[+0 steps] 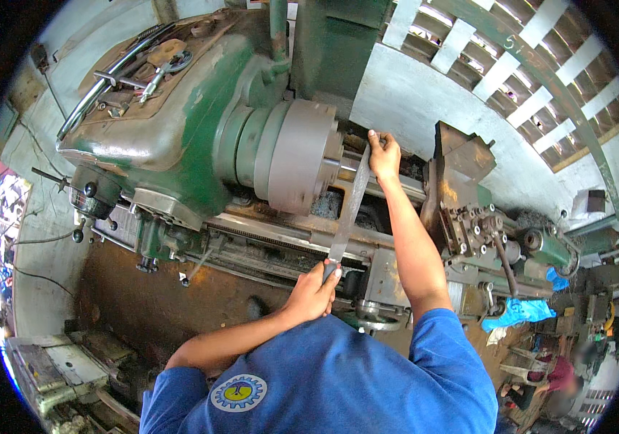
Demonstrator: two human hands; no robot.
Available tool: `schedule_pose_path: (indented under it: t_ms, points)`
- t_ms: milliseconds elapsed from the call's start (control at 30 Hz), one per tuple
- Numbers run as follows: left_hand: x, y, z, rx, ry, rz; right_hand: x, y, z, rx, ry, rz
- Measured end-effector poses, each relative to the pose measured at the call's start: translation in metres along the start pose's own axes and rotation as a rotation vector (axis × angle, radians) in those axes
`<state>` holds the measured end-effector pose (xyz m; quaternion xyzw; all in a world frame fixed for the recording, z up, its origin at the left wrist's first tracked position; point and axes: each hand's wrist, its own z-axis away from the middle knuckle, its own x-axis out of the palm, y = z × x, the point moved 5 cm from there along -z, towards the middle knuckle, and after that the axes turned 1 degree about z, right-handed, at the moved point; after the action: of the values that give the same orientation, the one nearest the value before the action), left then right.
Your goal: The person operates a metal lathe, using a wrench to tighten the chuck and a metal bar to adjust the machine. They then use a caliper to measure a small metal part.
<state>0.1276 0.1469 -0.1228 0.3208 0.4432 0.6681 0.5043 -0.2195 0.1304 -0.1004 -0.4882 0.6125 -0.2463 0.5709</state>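
A long flat metal file [353,199] stretches away from me across the bed of a green lathe. My left hand [314,291] is wrapped round its grey handle [330,269] at the near end. At the far end my right hand [384,155] pinches the file's tip, thumb on top. Just left of the file sits the lathe's big round chuck [300,158], its surface smeared as if turning. A short bright round workpiece [333,160] sticks out of the chuck, and the file lies against or very near it; contact cannot be told.
The tool post [472,228] on its carriage stands close to my right forearm. A handwheel [369,318] is near my body. Tools and a micrometer [167,69] lie on the headstock [172,130]. A blue cloth [519,312] hangs at the right. A seated person [552,376] is farther off.
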Motion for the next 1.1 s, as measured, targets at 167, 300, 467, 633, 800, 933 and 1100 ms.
schedule_pose_path:
  t_ms: [167, 300, 467, 633, 800, 933, 1100]
  points:
    - [-0.003, 0.008, 0.005, -0.082, 0.021, -0.055, 0.015, 0.007, 0.004, 0.018, -0.039, 0.046]
    - [-0.005, 0.023, -0.020, -0.099, 0.048, -0.117, 0.022, 0.007, -0.024, -0.094, 0.042, -0.059]
    - [-0.001, 0.042, -0.019, -0.111, 0.045, -0.051, 0.033, 0.022, -0.028, -0.052, 0.039, -0.061]
    - [-0.004, 0.057, -0.032, -0.117, 0.024, -0.066, 0.041, 0.022, -0.043, -0.068, -0.033, -0.121]
    - [-0.009, 0.046, -0.047, -0.077, 0.025, 0.032, 0.038, 0.016, -0.064, -0.035, 0.039, 0.150]
    - [-0.012, 0.026, -0.019, -0.112, 0.035, 0.104, 0.049, 0.019, -0.038, -0.015, -0.090, 0.029]
    - [-0.012, 0.037, -0.024, -0.131, 0.133, 0.014, 0.057, 0.011, -0.046, -0.067, -0.059, 0.055]
